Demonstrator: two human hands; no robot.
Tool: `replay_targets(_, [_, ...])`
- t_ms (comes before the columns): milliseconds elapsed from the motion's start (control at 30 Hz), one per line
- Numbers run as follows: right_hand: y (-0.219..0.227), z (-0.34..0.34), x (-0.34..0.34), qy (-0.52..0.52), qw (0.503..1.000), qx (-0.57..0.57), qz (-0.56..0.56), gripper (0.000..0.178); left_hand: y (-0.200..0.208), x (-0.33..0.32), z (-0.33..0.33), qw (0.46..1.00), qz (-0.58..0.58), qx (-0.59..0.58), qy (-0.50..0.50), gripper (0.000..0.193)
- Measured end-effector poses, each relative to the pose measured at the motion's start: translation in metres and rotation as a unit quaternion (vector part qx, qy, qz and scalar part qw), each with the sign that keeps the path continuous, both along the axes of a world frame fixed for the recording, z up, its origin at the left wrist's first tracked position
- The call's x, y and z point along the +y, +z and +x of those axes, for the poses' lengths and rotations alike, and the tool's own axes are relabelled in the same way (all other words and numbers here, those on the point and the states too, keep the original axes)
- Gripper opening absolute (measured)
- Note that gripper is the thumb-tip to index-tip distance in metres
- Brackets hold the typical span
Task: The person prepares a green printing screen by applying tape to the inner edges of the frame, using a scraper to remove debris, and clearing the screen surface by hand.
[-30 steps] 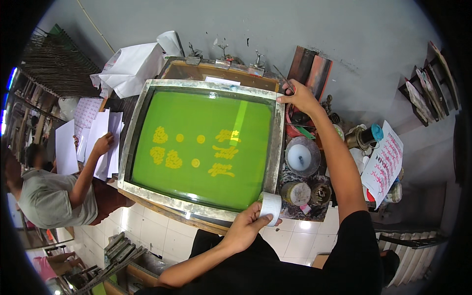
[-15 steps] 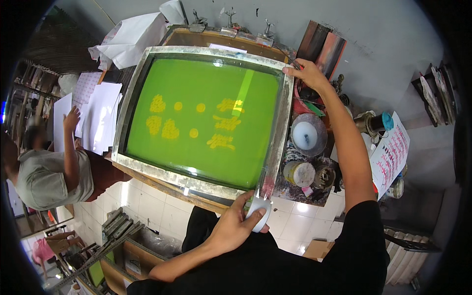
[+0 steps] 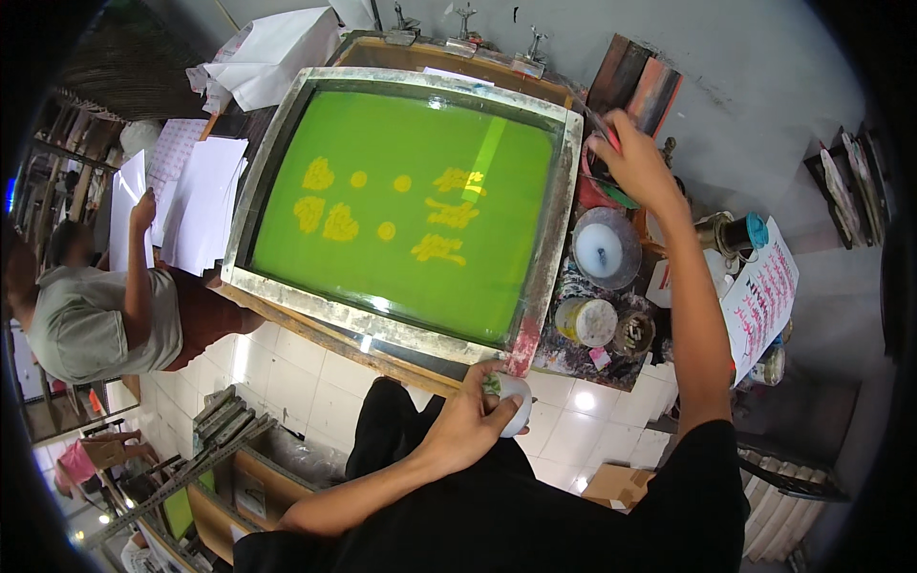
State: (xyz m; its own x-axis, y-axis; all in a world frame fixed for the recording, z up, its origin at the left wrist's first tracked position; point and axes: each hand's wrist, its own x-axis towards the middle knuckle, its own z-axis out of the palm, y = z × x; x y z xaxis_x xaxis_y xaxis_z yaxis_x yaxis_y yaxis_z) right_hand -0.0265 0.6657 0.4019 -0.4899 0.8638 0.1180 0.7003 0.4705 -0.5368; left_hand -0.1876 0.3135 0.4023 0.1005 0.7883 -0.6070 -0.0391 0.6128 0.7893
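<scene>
A large screen-printing frame (image 3: 562, 229) with green mesh (image 3: 363, 277) and yellow shapes lies tilted before me. At its near right corner, my left hand (image 3: 468, 415) is closed around a pale roll of tape (image 3: 517, 408). Beyond the frame's far right corner, my right hand (image 3: 635, 162) is closed on a thin tool with a red part (image 3: 611, 140); its kind is partly hidden by my fingers. A wooden board (image 3: 382, 57) shows under the frame.
Metal clamps (image 3: 465, 27) line the far edge. Right of the frame, a bowl (image 3: 607, 250) and tubs (image 3: 586, 322) crowd a stained side table. On the left, a co-worker (image 3: 100, 315) handles white sheets (image 3: 202, 202). A cardboard box (image 3: 619, 485) rests on the tiled floor.
My right hand has left the frame's far right corner, moving right, and now shows a thin tool. The tape roll stays in my left hand, turned slightly. The co-worker's hand has lowered to a sheet.
</scene>
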Motion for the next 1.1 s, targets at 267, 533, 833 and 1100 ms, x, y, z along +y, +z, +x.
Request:
replay_targets(267, [0.066,0.051,-0.209,0.254,0.928,-0.238,-0.135,0.030,-0.011,0.003,-0.004,0.992,-0.050,-0.107,0.051,0.048])
replay_targets(533, [0.054,0.050,-0.237,0.248,0.923,-0.281,-0.091,0.021,-0.009,0.011,-0.006,0.977,-0.080,-0.176,0.094,0.043])
replay_targets(833, [0.063,0.044,-0.235,0.274,0.920,-0.279,-0.034,0.016,-0.019,0.013,-0.010,0.957,-0.090,-0.247,0.120,0.036])
replay_targets(1100, [0.049,0.017,-0.232,0.270,0.888,-0.359,-0.101,0.024,-0.021,0.013,-0.008,0.958,-0.092,-0.243,0.121,0.035])
